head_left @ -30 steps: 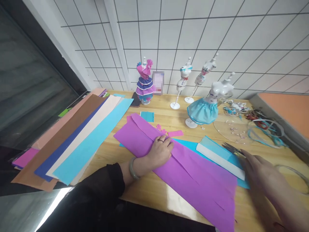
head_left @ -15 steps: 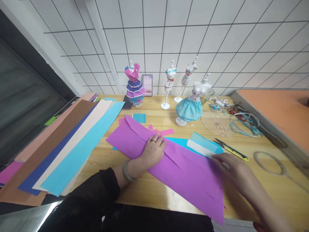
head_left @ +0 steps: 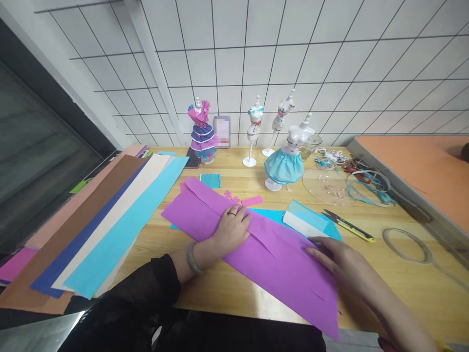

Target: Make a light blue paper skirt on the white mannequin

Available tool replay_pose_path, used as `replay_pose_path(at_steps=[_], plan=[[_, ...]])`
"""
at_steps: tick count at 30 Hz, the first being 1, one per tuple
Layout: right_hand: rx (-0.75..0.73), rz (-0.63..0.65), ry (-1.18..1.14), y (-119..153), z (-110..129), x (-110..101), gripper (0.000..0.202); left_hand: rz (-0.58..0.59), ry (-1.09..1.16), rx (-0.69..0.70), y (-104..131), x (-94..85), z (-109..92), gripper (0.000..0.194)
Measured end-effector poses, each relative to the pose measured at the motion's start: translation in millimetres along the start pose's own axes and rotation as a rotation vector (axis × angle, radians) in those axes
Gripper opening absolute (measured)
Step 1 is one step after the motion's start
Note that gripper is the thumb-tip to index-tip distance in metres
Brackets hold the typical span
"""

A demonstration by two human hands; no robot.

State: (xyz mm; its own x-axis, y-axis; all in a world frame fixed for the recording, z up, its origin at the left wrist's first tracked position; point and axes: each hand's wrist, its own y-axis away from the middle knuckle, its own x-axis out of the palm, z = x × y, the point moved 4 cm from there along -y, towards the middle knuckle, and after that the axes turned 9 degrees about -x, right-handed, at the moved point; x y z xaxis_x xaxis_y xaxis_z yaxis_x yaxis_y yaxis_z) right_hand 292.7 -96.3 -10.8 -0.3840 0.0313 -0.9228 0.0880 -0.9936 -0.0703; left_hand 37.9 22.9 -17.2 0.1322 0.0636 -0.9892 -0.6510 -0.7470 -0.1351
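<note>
A long purple sheet lies aslant on the wooden table, with a fold along its upper side. My left hand rests on its middle, palm down with the fingers spread a little, pressing on the sheet. At the right part of the sheet is my right hand, thumb and fingers apart at its upper edge. Blue sheets stick out from behind the purple one, and a light blue and white piece lies on them. Yellow-handled snips are just beyond my right hand.
Strips of coloured sheet cover the left side. Small mannequins stand at the back, one in a blue skirt, one in a ruffled dress. Beads and cords lie at the right, near a ring of clear tape.
My right hand has moved left along the upper edge of the purple sheet, and its thumb and fingers have spread. My left hand has stayed in place.
</note>
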Motion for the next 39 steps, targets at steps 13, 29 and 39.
replay_pose_path(at_steps=[13,29,39], plan=[[0.005,-0.008,-0.026,13.8,1.9,8.9,0.028,0.129,0.142,-0.12,-39.1,-31.9,107.5,0.03],[0.249,-0.022,-0.088,37.8,-32.2,21.5,0.049,-0.064,0.413,-0.886,-31.5,-13.7,260.9,0.046],[-0.279,-0.173,0.137,36.6,36.9,14.0,0.034,-0.077,0.63,-0.929,-45.6,5.3,266.1,0.043]])
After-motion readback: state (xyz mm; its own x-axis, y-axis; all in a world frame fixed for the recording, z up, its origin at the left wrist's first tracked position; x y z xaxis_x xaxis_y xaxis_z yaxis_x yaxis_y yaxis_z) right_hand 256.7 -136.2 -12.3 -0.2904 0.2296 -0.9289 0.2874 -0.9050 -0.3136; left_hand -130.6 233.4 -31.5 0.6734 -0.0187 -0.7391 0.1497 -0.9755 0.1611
